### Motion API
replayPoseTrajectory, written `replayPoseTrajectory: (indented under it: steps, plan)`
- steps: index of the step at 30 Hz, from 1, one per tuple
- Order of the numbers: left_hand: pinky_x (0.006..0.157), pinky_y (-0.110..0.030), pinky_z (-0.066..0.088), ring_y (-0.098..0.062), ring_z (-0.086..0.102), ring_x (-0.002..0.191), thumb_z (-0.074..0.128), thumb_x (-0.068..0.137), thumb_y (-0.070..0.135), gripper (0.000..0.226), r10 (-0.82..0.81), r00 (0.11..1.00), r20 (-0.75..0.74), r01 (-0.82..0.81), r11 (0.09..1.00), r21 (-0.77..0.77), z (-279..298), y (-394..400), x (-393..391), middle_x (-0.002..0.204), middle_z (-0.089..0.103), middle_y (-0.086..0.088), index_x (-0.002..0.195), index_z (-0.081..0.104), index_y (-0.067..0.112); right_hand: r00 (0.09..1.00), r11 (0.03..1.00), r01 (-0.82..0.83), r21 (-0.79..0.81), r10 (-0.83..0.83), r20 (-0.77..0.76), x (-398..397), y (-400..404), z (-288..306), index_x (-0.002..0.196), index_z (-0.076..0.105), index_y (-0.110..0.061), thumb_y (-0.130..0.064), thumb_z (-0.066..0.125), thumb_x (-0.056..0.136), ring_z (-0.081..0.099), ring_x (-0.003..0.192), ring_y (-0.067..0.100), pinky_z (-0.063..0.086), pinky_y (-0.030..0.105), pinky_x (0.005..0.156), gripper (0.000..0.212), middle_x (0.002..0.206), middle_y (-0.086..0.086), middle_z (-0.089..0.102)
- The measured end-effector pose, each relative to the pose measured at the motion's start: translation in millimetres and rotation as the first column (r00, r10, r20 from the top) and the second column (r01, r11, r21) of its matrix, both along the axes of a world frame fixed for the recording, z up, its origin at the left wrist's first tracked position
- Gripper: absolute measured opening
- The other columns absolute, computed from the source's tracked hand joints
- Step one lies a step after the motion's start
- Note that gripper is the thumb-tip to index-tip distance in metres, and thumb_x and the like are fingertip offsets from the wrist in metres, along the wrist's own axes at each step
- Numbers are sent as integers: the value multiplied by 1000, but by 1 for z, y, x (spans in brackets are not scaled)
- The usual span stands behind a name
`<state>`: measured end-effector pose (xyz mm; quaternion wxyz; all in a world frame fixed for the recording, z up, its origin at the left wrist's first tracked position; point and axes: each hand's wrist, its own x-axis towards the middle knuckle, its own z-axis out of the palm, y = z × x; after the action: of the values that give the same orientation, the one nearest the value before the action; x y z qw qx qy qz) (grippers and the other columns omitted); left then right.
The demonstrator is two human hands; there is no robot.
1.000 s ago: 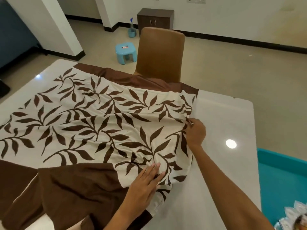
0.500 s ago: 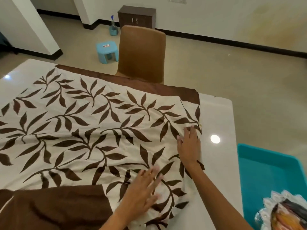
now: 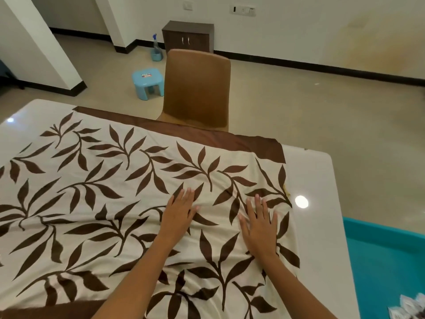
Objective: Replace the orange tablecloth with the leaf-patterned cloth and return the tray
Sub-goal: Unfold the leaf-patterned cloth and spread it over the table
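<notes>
The cream leaf-patterned cloth (image 3: 110, 187) with a brown border lies spread over the white table (image 3: 315, 222). My left hand (image 3: 179, 215) lies flat on it near the middle, fingers straight. My right hand (image 3: 259, 224) presses flat on the cloth near its right edge, fingers spread. Small wrinkles run between and around the hands. At the bottom right corner a silvery scalloped tray (image 3: 411, 308) shows only in part. No orange cloth is in view.
A brown chair (image 3: 197, 88) stands at the table's far side. A teal seat (image 3: 388, 261) is to the right of the table. On the floor beyond are a blue stool (image 3: 148, 82), a spray bottle (image 3: 156, 49) and a dark cabinet (image 3: 188, 39).
My right hand let go of the cloth's right edge and laid itself flat. My left hand slid forward over the cloth. The view shifted closer and the cloth lies smoother.
</notes>
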<state>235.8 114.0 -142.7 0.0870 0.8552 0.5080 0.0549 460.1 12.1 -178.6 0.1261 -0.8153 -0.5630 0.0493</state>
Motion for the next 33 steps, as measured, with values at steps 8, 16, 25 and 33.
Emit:
replayPoseTrajectory:
  steps: [8,16,25,33]
  plan:
    - [95,-38,51,-19,63,110,69,84,8,35,-42,975,219,-4,979,203,7,-6,2,118,67,-9,118,65,6,977,946,-127,299,172,-127,-35,40,31,143,36,-21,-43,23,100,14,145,16,8,45,117,49,155,1,24]
    - [101,-42,43,-24,51,126,28,98,35,50,33,992,122,-48,991,126,11,-11,-20,133,56,-10,131,55,8,882,858,-452,243,470,-17,-54,84,37,95,73,-19,-33,38,89,60,114,21,22,49,106,37,114,0,68]
    - [111,-46,24,-21,47,130,38,99,29,37,-5,968,251,-23,994,107,13,-5,-35,137,53,-3,129,58,19,848,801,-363,477,496,-188,-49,78,53,99,69,-11,-10,60,89,66,97,11,36,44,108,14,100,2,72]
    - [111,-43,29,-8,43,127,56,95,10,33,-43,862,505,-56,982,179,39,-11,-10,131,57,-1,127,57,13,914,799,-239,552,378,-150,-26,61,72,100,70,-14,-17,70,84,62,109,14,41,47,104,16,112,2,69]
